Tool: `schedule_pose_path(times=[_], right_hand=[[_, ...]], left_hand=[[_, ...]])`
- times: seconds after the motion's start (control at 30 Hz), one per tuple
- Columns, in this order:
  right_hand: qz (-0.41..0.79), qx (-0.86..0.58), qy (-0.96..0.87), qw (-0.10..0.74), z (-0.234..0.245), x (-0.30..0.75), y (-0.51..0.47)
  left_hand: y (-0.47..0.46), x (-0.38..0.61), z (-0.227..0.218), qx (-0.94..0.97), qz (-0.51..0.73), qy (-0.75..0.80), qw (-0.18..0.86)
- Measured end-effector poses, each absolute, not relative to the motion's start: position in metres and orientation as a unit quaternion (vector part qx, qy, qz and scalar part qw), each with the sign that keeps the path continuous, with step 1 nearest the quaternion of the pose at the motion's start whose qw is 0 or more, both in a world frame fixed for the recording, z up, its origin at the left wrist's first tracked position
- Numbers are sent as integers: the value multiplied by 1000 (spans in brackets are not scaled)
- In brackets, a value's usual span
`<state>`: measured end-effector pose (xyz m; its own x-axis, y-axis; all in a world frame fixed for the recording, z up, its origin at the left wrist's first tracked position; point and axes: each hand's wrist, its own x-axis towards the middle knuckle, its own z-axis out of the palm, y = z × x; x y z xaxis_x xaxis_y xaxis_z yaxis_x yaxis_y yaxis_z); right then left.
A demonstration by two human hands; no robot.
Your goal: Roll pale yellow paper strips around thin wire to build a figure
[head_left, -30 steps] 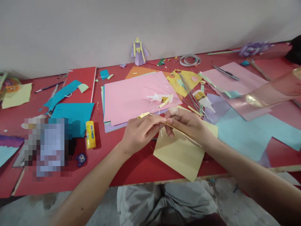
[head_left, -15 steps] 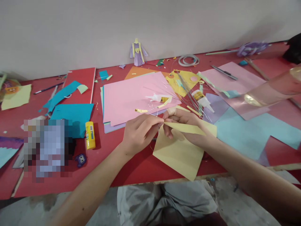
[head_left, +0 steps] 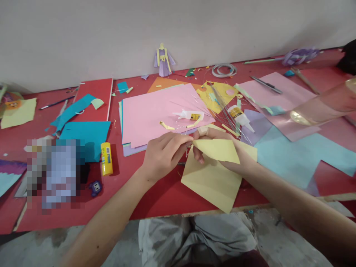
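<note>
My left hand [head_left: 162, 154] is closed, thumb and forefinger pinched on a thin twisted wire frame [head_left: 180, 128]. Yellow paper is wrapped around two ends of the wire, which stick out beyond my fingers. Against its fingertips my right hand [head_left: 215, 138] is also closed, pinching the narrow end of a yellow paper strip [head_left: 219, 150] at the wire. The strip's wide end hangs free over my right wrist. Fingers hide just where paper and wire meet. Beneath both hands lies a larger yellow paper sheet [head_left: 214, 181].
Behind my hands are pink sheets [head_left: 152, 111], a glue bottle [head_left: 190, 115], another glue bottle [head_left: 240, 118] and loose wires [head_left: 226, 111]. A yellow glue stick [head_left: 106, 158] stands left. A paper doll [head_left: 163, 61] leans on the wall. A clear bottle [head_left: 322, 104] is at right.
The yellow strip has turned, so its broad face shows where it was nearly edge-on before. My hands stay together in almost the same place.
</note>
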<state>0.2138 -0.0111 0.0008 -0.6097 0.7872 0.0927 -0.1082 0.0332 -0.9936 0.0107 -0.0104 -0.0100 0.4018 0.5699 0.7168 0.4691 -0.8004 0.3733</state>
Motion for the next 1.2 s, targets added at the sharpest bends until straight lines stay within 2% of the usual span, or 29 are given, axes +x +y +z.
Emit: schedule_pose_path(times=[0.53, 0.73, 0.93, 1.2], right_hand=[[678, -363, -541, 341, 1, 204, -8], [606, -395, -602, 338, -1, 205, -8], [598, -398, -614, 327, 2, 205, -9], [529, -426, -657, 328, -4, 205, -7]], left_hand=[[-9, 8, -9, 850, 424, 311, 40], [-10, 8, -7, 856, 414, 308, 31], [-9, 8, -7, 864, 396, 310, 15], [-9, 6, -7, 890, 318, 327, 5]])
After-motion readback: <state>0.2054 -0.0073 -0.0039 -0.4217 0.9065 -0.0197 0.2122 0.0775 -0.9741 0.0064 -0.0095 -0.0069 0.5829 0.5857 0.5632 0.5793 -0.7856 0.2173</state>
